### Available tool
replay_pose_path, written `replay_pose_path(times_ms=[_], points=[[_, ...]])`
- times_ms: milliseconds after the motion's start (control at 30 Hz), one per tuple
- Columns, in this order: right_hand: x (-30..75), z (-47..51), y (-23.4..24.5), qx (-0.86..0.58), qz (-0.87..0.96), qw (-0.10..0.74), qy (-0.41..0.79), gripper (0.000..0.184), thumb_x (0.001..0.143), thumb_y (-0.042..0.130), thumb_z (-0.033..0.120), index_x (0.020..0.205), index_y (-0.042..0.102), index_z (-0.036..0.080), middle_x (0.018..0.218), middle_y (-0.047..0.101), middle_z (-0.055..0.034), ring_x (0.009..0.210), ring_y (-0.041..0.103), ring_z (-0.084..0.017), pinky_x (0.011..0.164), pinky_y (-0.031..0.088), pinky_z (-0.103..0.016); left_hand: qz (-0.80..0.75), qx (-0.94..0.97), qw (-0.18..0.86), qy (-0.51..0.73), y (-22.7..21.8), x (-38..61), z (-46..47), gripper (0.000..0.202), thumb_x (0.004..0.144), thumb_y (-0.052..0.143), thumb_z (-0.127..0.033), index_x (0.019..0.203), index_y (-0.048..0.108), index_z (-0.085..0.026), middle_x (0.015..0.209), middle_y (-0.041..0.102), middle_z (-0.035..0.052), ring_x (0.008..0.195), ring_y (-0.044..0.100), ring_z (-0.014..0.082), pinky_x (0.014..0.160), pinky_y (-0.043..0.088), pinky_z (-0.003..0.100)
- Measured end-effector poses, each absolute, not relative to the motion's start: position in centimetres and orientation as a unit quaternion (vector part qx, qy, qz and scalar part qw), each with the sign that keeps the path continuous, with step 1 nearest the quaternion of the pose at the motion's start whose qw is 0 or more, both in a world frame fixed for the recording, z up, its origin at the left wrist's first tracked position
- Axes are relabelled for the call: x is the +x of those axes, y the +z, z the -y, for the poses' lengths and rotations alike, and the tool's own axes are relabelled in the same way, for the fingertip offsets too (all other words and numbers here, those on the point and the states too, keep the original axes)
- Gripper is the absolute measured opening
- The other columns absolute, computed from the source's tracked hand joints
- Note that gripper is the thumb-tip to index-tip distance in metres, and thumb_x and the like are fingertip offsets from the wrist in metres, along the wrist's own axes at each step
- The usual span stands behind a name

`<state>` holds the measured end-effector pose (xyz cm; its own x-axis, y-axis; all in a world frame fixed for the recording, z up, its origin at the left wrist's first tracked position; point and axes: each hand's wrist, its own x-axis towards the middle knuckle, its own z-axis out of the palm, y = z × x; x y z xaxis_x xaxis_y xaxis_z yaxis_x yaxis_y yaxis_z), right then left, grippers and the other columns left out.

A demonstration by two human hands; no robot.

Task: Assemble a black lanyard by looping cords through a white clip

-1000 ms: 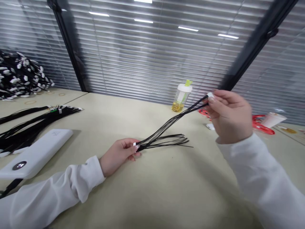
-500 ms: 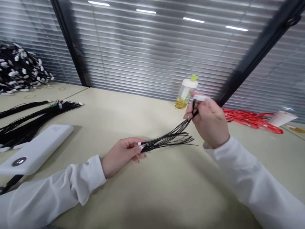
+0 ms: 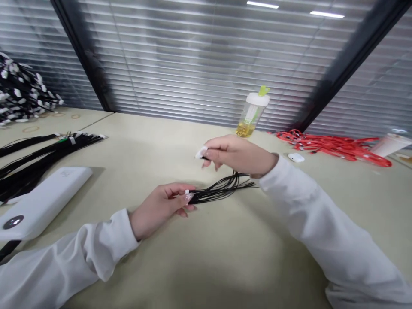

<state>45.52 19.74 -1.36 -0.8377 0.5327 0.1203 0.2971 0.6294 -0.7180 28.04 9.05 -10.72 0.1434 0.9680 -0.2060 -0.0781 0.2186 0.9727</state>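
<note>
Two hands: both in white sleeves, above a beige surface [image 3: 206, 257].
Left hand [image 3: 157, 208]: rests on the surface, fingers pinched shut on one end of the cords [image 3: 222, 189].
Cords: thin, black, a loose bundle lying on the surface between the hands, looping up toward the right hand.
Right hand [image 3: 238, 154]: raised just above the cords, fingers closed on a small white tag [image 3: 201, 152] at a cord end.
Power bank [image 3: 41, 201]: white, left of the left hand; its marking is too small to read.
More cords [image 3: 48, 148]: black bundles at far left, with a heap [image 3: 22, 96] behind.
Bottle [image 3: 252, 113]: clear, white lid, yellow liquid; label unreadable.
Lanyards [image 3: 331, 143]: red, at right.
Cup [image 3: 391, 143]: white, far right.
</note>
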Motion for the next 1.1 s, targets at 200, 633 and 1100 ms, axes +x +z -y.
replay_pose_path(times_ms=[200,633,1100], points=[[48.0,-23.3,-1.2,-0.275,0.578,0.439,0.630,0.024,0.083,0.051,0.037,0.082,0.056,0.013,0.067,0.052,0.0000,0.058,0.050,-0.006,0.064,0.047,-0.022,-0.505,0.383,0.633,0.445,-10.4,27.9,-9.2,0.033,0.067,0.069,-0.032,0.096,0.063,-0.016,0.072,0.058,0.0002,0.071,0.060,0.0129,0.056,0.043,0.020],[48.1,-20.8,0.2,-0.246,0.712,0.340,0.563,0.027,0.075,0.061,0.038,0.079,0.060,0.011,0.061,0.056,-0.0032,0.054,0.054,-0.010,0.053,0.045,-0.021,-0.495,0.367,0.643,0.455,-10.4,28.1,-9.1,0.032,0.066,0.070,-0.028,0.094,0.063,-0.014,0.080,0.062,0.0045,0.073,0.061,0.0159,0.056,0.044,0.022],[45.4,-20.6,-3.0,-0.288,0.779,0.130,0.541,0.030,0.077,0.056,0.042,0.075,0.055,0.012,0.051,0.050,0.0007,0.038,0.028,-0.003,0.036,0.018,-0.017,-0.467,0.419,0.629,0.458,-10.7,28.0,-9.0,0.033,0.071,0.066,-0.032,0.100,0.064,-0.015,0.079,0.066,0.0054,0.071,0.062,0.0142,0.062,0.046,0.024]])
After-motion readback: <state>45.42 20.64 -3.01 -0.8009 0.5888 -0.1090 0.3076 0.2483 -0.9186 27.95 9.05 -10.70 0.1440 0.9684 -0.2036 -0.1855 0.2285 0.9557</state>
